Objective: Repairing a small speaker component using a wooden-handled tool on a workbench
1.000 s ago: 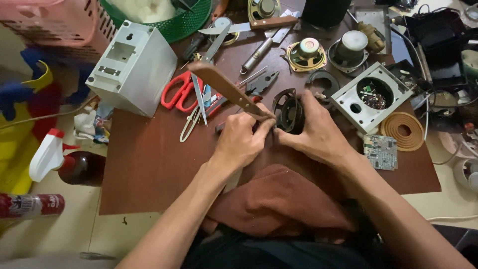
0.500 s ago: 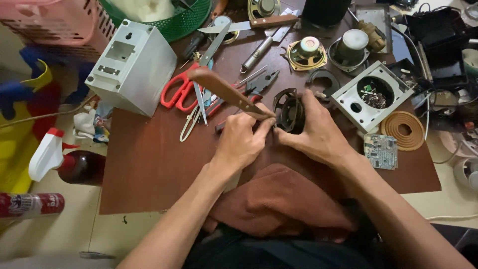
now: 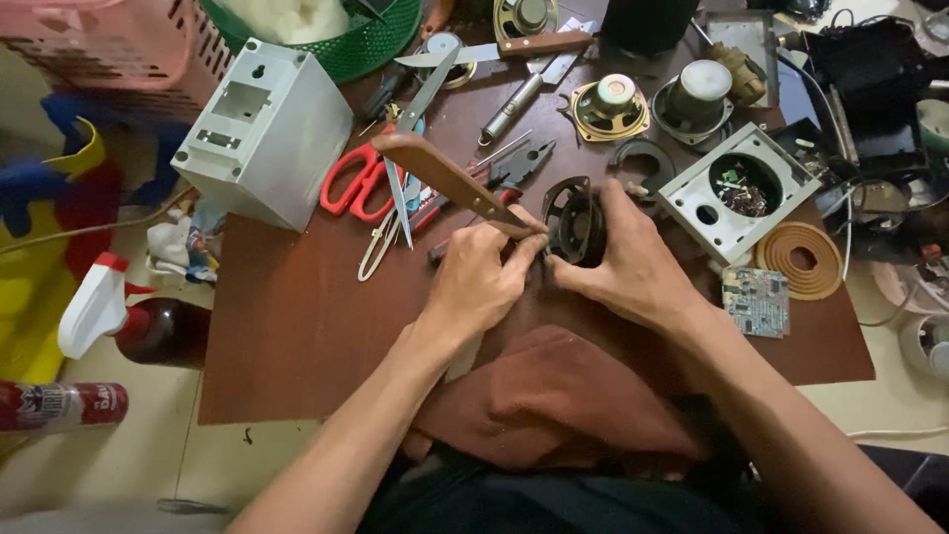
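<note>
- Brown wood of the bench (image 3: 297,336) fills the middle of the frame; a pink basket (image 3: 109,44) sits at the upper left, and a spray bottle with a white trigger (image 3: 99,307) and a red can (image 3: 59,405) lie on the pale floor at the left edge.
- White plastic box (image 3: 267,129) stands in the upper left, with red-handled scissors (image 3: 361,183) just to its right.
- Left hand (image 3: 479,282), centre frame, has its fingers clamped on a knife with a wooden handle (image 3: 450,183); the handle slants to the upper left and the blade end is hidden between the hands.
- Compared with half a second ago, the knife, both hands and the speaker sit in almost the same place, so the work at the speaker's rim looks slow and steady rather than finished.
- Black round speaker (image 3: 573,222) stands on edge in the centre, touching both hands.
- Right hand (image 3: 633,267) has its fingers closed around the speaker's right side.
- White speaker housing (image 3: 736,193), a copper-coloured ring (image 3: 801,259) and a small circuit board (image 3: 756,302) lie to the right.
</note>
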